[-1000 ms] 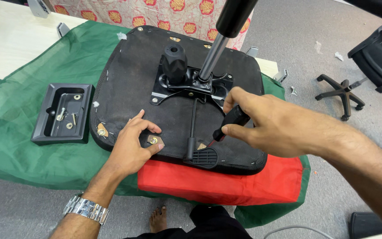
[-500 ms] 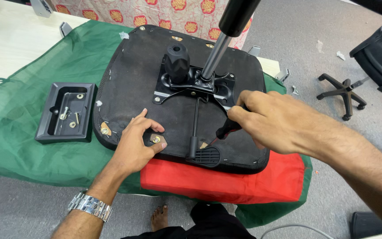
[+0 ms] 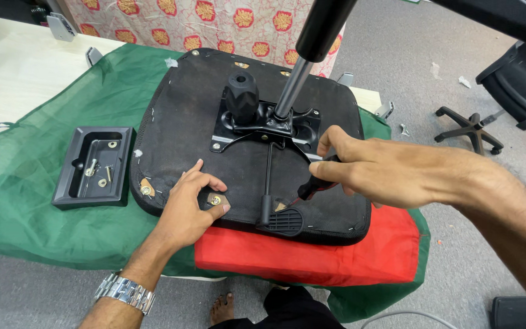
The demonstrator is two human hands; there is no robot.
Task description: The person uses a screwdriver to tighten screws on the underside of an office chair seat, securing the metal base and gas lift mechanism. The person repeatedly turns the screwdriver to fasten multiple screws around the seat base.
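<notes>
Head view. Black tray (image 3: 68, 183) on green cloth (image 3: 25, 207), left of upturned chair seat (image 3: 184, 128): holds loose screws and washers. Seat rests on red cloth (image 3: 336, 256). Left hand (image 3: 187, 210), fingers curled, presses a bolt (image 3: 215, 200) on the seat. Right hand (image 3: 385, 173) grips a screwdriver (image 3: 312, 189), closed around its handle.

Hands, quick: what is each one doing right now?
Left hand: open, fingers resting on the black upturned chair seat by a brass bolt.
Right hand: closed on a black-and-red screwdriver.
</notes>
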